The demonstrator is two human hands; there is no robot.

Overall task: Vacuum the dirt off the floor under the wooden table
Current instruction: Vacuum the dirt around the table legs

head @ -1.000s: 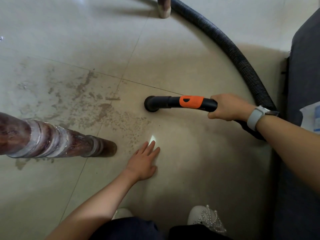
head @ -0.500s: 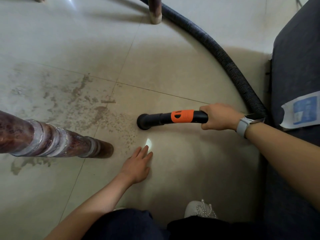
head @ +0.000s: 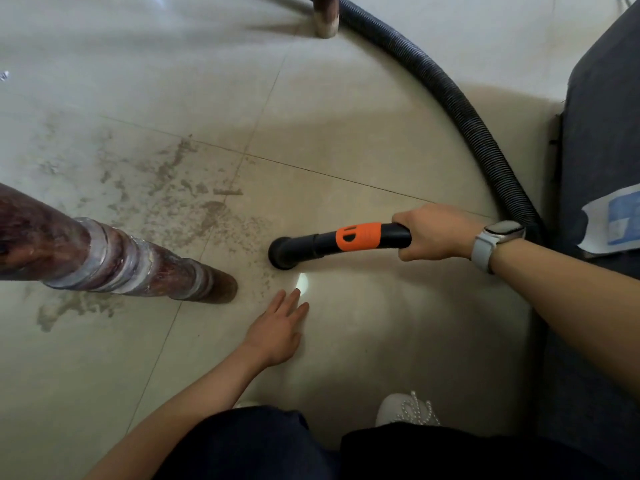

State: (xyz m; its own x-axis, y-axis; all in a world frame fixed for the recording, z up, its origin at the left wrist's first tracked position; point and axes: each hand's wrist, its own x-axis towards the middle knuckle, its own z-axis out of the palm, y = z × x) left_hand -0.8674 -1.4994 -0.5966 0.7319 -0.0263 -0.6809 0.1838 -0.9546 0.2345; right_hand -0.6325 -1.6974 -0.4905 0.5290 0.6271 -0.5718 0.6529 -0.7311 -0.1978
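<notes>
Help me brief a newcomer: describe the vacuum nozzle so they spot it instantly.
Find the dark turned table leg slanting in from the left. Just right of its foot, the black vacuum nozzle sits at the dirt patch's edge, gripped by the right hand. Only it carries an orange band.

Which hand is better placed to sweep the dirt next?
Right. The right hand already grips the vacuum nozzle beside the dirt; the left hand rests flat on the floor.

Dark grey sofa (head: 602, 140) at right, blue-and-white paper (head: 613, 225) on it; white beaded shoe (head: 408, 410) below.
</notes>
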